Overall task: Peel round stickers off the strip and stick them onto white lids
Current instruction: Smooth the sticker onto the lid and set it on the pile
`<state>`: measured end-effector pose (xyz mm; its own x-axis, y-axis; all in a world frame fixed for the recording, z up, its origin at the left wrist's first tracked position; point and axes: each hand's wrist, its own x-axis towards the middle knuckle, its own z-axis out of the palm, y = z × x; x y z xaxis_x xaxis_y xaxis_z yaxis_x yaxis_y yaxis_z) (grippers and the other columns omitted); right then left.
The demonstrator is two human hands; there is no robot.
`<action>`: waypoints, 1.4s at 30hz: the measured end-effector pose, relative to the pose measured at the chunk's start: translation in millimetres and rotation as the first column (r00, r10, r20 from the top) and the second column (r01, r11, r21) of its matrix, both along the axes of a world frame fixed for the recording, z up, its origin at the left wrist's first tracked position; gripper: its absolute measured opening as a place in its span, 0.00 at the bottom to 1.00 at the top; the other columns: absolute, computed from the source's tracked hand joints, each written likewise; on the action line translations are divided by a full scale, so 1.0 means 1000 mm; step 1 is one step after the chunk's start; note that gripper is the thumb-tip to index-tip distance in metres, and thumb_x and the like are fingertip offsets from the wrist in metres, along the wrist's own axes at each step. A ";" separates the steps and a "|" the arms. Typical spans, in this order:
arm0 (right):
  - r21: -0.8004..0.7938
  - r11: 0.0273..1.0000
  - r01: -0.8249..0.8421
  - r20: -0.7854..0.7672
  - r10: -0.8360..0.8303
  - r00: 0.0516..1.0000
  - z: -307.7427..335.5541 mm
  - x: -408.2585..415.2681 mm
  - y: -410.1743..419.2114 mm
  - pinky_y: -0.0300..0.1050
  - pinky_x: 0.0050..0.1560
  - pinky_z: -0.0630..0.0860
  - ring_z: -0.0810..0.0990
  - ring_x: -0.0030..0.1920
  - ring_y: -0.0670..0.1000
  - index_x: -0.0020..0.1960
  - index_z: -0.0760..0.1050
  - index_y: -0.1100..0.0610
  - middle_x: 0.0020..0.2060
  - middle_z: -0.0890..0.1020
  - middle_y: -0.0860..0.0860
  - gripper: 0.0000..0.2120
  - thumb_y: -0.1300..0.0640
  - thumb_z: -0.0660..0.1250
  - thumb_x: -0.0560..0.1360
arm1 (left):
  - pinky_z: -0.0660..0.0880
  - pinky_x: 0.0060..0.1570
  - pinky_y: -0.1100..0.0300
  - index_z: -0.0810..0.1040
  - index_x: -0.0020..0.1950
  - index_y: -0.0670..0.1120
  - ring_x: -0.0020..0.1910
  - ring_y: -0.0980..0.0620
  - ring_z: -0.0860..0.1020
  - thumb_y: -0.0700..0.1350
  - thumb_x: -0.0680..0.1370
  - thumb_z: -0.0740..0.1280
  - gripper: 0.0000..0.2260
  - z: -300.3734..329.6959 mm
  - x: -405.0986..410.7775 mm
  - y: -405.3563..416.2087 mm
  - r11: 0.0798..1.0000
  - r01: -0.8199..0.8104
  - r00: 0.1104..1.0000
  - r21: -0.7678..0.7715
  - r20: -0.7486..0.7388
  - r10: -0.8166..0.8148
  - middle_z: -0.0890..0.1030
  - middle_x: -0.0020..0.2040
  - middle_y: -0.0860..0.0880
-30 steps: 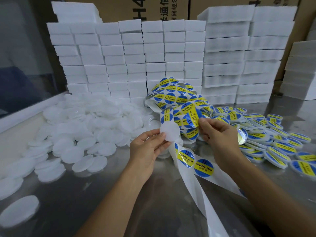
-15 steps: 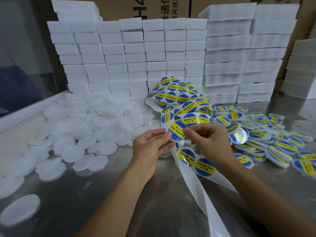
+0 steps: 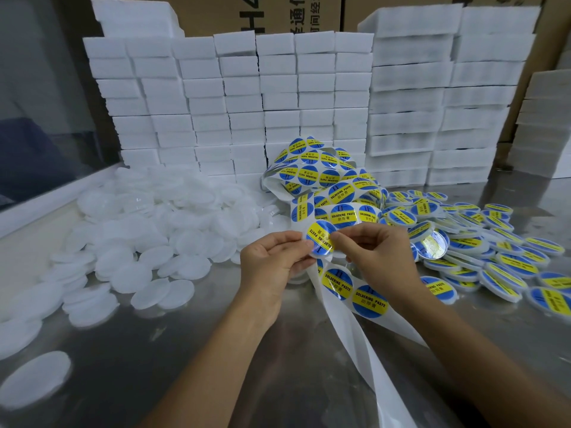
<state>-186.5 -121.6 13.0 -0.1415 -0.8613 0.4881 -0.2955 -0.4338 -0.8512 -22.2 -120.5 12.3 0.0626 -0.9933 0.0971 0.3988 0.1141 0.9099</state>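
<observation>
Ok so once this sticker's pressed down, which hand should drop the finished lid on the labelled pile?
Probably the right hand: the pile of blue-and-yellow labelled lids lies just beside it, while the left hand sits nearer the plain white round lids.

The round sticker in the middle shows blue with a yellow band across it, black lettering on the yellow. Same pattern repeats all along the strip: blue discs, yellow bars, on plain white backing paper. Toward the right edge of the table, the finished lids are blue and yellow on top with white rims; one among them flashes silvery and reflective. Toward the left edge, the bare lids are milky white, no pattern at all. The table itself is grey, shiny metal. At the back edge, the stacked blocks are pure white, and behind them brown cardboard with black print.
</observation>
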 end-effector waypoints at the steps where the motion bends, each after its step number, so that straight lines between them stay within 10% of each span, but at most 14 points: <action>1: -0.005 1.000 0.020 -0.018 -0.020 1.000 -0.001 0.000 0.000 0.38 0.37 0.81 0.84 0.35 0.46 0.43 0.85 0.54 0.34 0.86 0.48 0.02 0.56 0.75 0.72 | 0.81 0.39 0.59 0.81 0.42 0.40 0.42 0.43 0.85 0.32 0.70 0.74 0.06 0.000 -0.001 0.001 1.000 -0.009 1.000 -0.014 0.018 0.009 0.85 0.41 0.39; 14: -0.013 0.993 0.116 -0.126 -0.117 0.985 -0.006 -0.001 -0.003 0.43 0.31 0.77 0.80 0.27 0.45 0.47 0.81 0.49 0.26 0.80 0.49 0.06 0.48 0.74 0.73 | 0.81 0.40 0.58 0.83 0.34 0.48 0.41 0.44 0.85 0.32 0.68 0.75 0.11 -0.002 -0.006 0.003 0.996 0.024 0.997 -0.080 0.077 -0.018 0.85 0.40 0.40; 21: 0.053 0.986 -0.158 0.004 0.158 0.987 -0.003 0.011 0.005 0.34 0.30 0.76 0.85 0.34 0.47 0.60 0.78 0.53 0.37 0.86 0.49 0.21 0.45 0.70 0.70 | 0.81 0.46 0.55 0.79 0.39 0.40 0.42 0.43 0.85 0.41 0.60 0.78 0.12 0.000 -0.007 0.004 0.979 0.173 0.983 -0.112 -0.036 -0.178 0.84 0.41 0.40; 26: 0.035 0.992 -0.117 0.156 0.111 0.981 -0.003 0.006 0.001 0.35 0.29 0.74 0.78 0.26 0.47 0.45 0.80 0.60 0.27 0.82 0.52 0.09 0.54 0.69 0.77 | 0.81 0.42 0.58 0.78 0.38 0.42 0.44 0.41 0.85 0.38 0.64 0.74 0.07 0.001 -0.007 0.004 0.963 0.248 0.966 -0.104 -0.044 -0.253 0.85 0.44 0.38; 35: 0.022 0.999 0.039 0.020 -0.040 0.999 -0.005 0.009 0.004 0.49 0.30 0.78 0.79 0.28 0.56 0.38 0.73 0.58 0.31 0.81 0.60 0.31 0.29 0.71 0.58 | 0.81 0.42 0.57 0.78 0.40 0.41 0.43 0.43 0.85 0.40 0.64 0.75 0.09 0.000 -0.005 0.006 0.944 0.301 0.953 -0.135 0.082 -0.292 0.84 0.42 0.39; 42: 0.003 1.000 0.012 0.042 -0.012 0.999 -0.006 0.005 -0.001 0.51 0.31 0.77 0.77 0.26 0.52 0.40 0.72 0.64 0.25 0.78 0.56 0.21 0.46 0.65 0.77 | 0.81 0.42 0.58 0.80 0.35 0.46 0.42 0.43 0.84 0.40 0.63 0.76 0.07 0.000 -0.010 0.008 0.935 0.308 0.946 -0.174 0.163 -0.281 0.85 0.49 0.43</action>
